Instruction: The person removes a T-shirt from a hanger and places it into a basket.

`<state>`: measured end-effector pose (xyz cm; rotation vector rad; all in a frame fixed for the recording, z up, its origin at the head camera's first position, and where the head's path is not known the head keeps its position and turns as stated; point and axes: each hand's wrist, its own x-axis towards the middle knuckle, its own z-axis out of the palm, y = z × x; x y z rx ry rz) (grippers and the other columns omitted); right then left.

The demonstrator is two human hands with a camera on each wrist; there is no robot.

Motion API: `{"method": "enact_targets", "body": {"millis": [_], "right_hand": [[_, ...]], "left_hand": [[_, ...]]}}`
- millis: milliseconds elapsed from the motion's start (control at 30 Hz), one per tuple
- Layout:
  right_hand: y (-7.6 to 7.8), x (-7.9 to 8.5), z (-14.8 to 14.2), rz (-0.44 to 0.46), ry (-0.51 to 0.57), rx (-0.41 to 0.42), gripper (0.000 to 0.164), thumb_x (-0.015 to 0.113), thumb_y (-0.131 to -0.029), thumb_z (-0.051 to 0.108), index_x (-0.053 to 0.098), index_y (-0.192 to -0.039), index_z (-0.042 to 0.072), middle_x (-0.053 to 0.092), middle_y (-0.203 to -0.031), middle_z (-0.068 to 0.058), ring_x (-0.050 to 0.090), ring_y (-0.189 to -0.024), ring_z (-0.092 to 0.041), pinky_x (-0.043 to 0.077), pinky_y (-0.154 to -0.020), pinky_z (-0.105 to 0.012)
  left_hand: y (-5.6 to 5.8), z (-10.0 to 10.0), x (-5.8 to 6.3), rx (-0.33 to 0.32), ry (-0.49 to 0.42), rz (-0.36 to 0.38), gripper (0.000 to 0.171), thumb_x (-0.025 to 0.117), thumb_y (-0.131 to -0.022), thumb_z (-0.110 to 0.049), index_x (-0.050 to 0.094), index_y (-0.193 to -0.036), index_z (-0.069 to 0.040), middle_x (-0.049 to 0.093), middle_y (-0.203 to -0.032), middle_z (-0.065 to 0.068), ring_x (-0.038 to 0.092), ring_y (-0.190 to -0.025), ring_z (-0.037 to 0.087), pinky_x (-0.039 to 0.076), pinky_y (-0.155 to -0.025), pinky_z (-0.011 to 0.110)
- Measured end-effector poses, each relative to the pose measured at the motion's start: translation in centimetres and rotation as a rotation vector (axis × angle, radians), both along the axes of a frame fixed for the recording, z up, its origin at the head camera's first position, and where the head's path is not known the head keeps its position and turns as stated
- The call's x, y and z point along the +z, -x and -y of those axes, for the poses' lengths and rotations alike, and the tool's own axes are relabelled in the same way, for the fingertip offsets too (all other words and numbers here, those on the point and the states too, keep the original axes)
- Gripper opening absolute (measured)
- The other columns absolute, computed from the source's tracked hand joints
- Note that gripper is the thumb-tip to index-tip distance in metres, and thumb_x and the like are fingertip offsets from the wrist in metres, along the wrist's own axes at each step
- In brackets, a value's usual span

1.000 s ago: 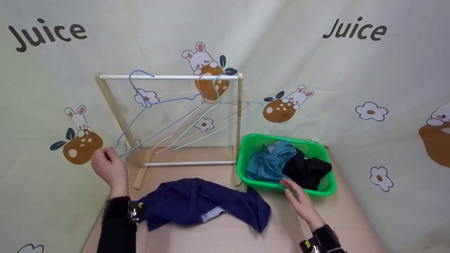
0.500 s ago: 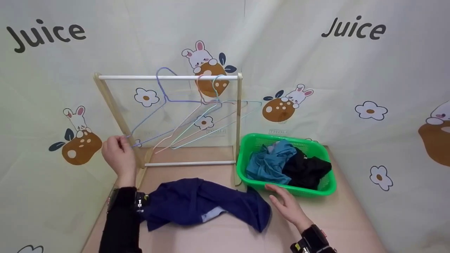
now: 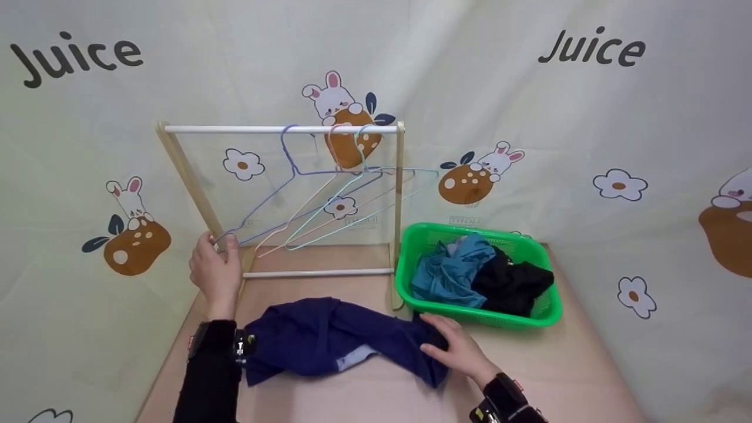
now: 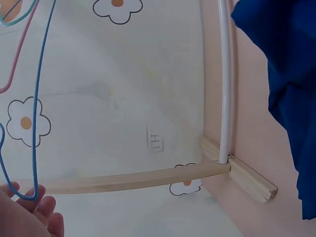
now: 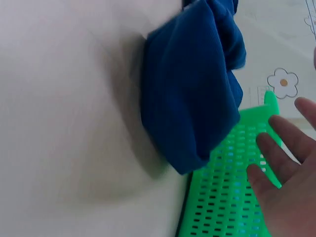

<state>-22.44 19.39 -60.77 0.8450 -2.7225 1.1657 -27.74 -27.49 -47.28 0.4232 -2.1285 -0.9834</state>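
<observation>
My left hand is at the lower left end of a blue-purple wire hanger, whose hook sits at the rack's top bar. In the left wrist view the hanger's bend lies against loosely spread fingers, with thumb and fingers apart. A crumpled navy garment lies on the table in front of the rack. Over its right end, my right hand is held with fingers extended and nothing gripped. The right wrist view shows spread fingers apart from the navy cloth.
Pink and mint-green hangers hang toward the rack's right side. Right of the rack stands a green basket containing teal cloth and black cloth. A patterned sheet surrounds the table.
The blue-purple hanger has moved right and down until its hook meets the bar. My left fingers have loosened from its end. My right hand has moved left, from the basket toward the navy garment.
</observation>
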Motion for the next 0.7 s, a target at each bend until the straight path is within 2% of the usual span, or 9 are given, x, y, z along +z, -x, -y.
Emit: {"method": "enact_targets", "body": {"millis": [100,233,367,533,700], "right_hand": [[0.2,-0.3,0.6,0.047,-0.059,0.015,0.066,0.073,-0.09,0.036,0.049,-0.145,0.01,0.045,-0.148,-0.017,0.04,-0.135,-0.04,0.035,-0.104,-0.06],[0.1,-0.9,1.3,0.084,-0.131,0.024,0.074,0.076,-0.086,0.04,0.046,-0.147,0.01,0.043,-0.149,-0.021,0.042,-0.133,-0.043,0.036,-0.102,-0.061],[-0.1,-1.5,1.7,0.059,-0.175,0.03,0.078,0.079,-0.082,0.04,0.047,-0.146,0.008,0.045,-0.145,-0.025,0.046,-0.128,-0.046,0.039,-0.099,-0.061],[-0.2,-1.9,1.8,0.063,-0.254,0.039,0.085,0.083,-0.078,0.039,0.044,-0.148,0.01,0.043,-0.147,-0.025,0.046,-0.127,-0.046,0.041,-0.098,-0.06],[-0.2,-2.3,2.3,0.05,-0.351,0.016,0.087,0.084,-0.077,0.04,0.044,-0.149,0.012,0.047,-0.144,-0.022,0.047,-0.125,-0.045,0.041,-0.096,-0.06]], "left_hand": [[-0.4,-0.1,-0.7,-0.03,-0.029,0.125,0.07,0.047,-0.101,-0.046,0.031,-0.15,0.002,0.042,-0.142,0.03,0.035,-0.132,0.05,0.023,-0.098,0.067],[-1.1,-0.1,-2.0,-0.065,-0.014,0.212,0.083,0.046,-0.099,-0.056,0.018,-0.157,-0.003,0.034,-0.149,0.032,0.03,-0.135,0.053,0.021,-0.098,0.069],[-1.4,-0.2,-3.4,-0.073,0.004,0.252,0.09,0.045,-0.097,-0.061,0.014,-0.157,-0.003,0.032,-0.15,0.032,0.029,-0.135,0.054,0.021,-0.098,0.07],[-1.7,-0.7,-4.9,-0.076,0.013,0.292,0.091,0.044,-0.096,-0.064,0.019,-0.155,0.0,0.031,-0.152,0.031,0.029,-0.134,0.054,0.021,-0.098,0.07],[-2.2,-1.3,-6.2,-0.118,0.038,0.411,0.097,0.041,-0.095,-0.068,0.015,-0.155,0.004,0.024,-0.153,0.033,0.021,-0.138,0.054,0.017,-0.1,0.07]]}}
